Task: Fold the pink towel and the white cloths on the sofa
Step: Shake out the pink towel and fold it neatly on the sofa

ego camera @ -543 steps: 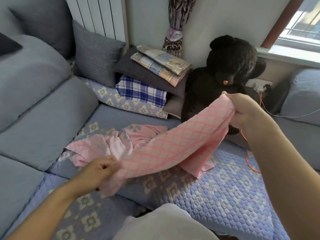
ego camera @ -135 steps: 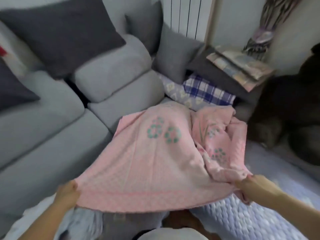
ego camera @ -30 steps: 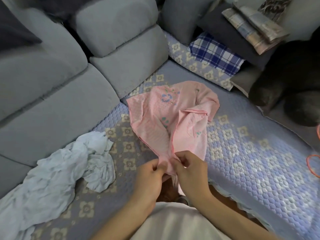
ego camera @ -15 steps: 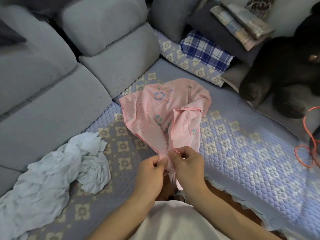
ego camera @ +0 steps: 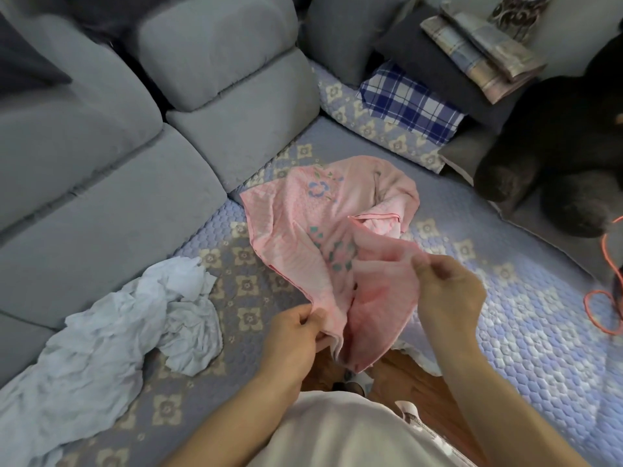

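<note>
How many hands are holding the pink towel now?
2. The left hand pinches the pink towel at its near edge; the right hand pinches a raised fold further right.

Single view, head-worn, wide-angle. It looks forward and steeply down over the wearer's torso onto the sofa (ego camera: 101, 210) seat. The wearer stands at the seat's front edge, close in: both forearms enter from the bottom of the frame. Back cushions fill upper left; frame edges bow. No second view to overlap.
</note>
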The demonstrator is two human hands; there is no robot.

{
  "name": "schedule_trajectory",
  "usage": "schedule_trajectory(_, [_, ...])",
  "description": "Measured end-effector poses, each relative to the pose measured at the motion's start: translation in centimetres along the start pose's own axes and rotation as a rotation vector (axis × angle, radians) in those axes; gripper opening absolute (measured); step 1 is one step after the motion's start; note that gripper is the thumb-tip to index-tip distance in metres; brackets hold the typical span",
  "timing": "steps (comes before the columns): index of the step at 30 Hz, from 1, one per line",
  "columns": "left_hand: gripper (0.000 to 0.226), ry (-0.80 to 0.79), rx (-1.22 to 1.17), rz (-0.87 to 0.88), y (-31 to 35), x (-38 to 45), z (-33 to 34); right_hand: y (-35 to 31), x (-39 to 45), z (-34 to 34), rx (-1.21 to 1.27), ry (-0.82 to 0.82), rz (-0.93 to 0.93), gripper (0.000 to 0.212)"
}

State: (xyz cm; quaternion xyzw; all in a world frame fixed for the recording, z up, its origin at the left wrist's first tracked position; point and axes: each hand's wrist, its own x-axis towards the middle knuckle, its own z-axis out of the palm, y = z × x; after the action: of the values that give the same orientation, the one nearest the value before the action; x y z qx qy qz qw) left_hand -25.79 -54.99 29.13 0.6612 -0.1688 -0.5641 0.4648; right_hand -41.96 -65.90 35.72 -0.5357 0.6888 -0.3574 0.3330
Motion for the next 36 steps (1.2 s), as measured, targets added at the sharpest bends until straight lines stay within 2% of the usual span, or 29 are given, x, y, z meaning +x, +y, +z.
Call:
schedule_trajectory(2, [0.025,-0.011,-0.004,-0.02,0.3,0.0,0.3,-0.5,-1.7,1.5,-0.052,-0.086,-0.075,0.011])
schedule_trajectory(6, [0.035,-0.027,-0.118,-0.066,1.8,-0.6,1.2,1.7,-6.7,5.0,-0.346,-0.25,-0.588,0.011])
schedule_trajectory(8, [0.035,-0.043,-0.202,-0.11,2.2,-0.9,1.3,3.0,-6.8,5.7,-0.323,-0.319,-0.623,0.013])
schedule_trajectory(14, [0.027,-0.076,-0.353,-0.179,2.5,-0.9,1.2,3.9,-7.2,5.5,-0.262,-0.343,-0.573,0.02])
schedule_trajectory(17, [0.027,-0.046,-0.368,-0.24,2.8,-0.5,1.4,4.4,-7.1,5.5,-0.237,-0.298,-0.608,0.017])
schedule_trajectory(19, [0.025,-0.026,-0.352,-0.273,2.9,-0.4,1.7,4.5,-7.0,5.5,-0.267,-0.281,-0.617,0.022])
schedule_trajectory(21, [0.016,0.017,-0.31,-0.259,3.2,-0.3,2.3,4.3,-7.2,5.3,-0.313,-0.323,-0.724,0.02])
schedule_trajectory(24, [0.01,0.157,-0.191,-0.221,3.9,0.6,2.9,3.7,-7.4,4.8,-0.326,-0.523,-0.991,0.015])
schedule_trajectory(25, [0.011,0.172,-0.159,-0.207,4.4,1.0,3.1,3.7,-7.1,4.5,-0.283,-0.579,-1.02,0.017])
schedule_trajectory(26, [0.015,0.157,-0.152,-0.194,4.9,1.5,3.2,3.9,-6.5,3.9,-0.199,-0.605,-0.943,0.02])
schedule_trajectory(27, [0.019,0.122,-0.16,-0.184,5.6,2.0,3.4,4.2,-5.7,3.1,-0.082,-0.566,-0.751,0.021])
schedule_trajectory(29, [0.023,0.054,-0.174,-0.162,7.2,2.9,4.0,5.5,-3.6,1.4,0.038,-0.259,-0.275,0.019])
schedule_trajectory(30, [0.022,0.028,-0.188,-0.148,8.2,3.1,4.4,7.1,-2.3,0.8,-0.015,-0.129,-0.076,0.019])
schedule_trajectory(31, [0.019,0.011,-0.207,-0.131,9.3,3.3,4.9,9.5,-1.2,0.4,-0.113,-0.107,0.084,0.018])
schedule_trajectory(33, [0.011,-0.024,-0.262,-0.111,11.8,3.3,6.1,14.3,-0.3,0.3,-0.333,-0.284,0.238,0.015])
schedule_trajectory(36, [0.017,-0.061,-0.319,-0.14,14.9,3.5,8.1,20.2,-1.4,1.8,-0.375,-0.54,0.426,0.045])
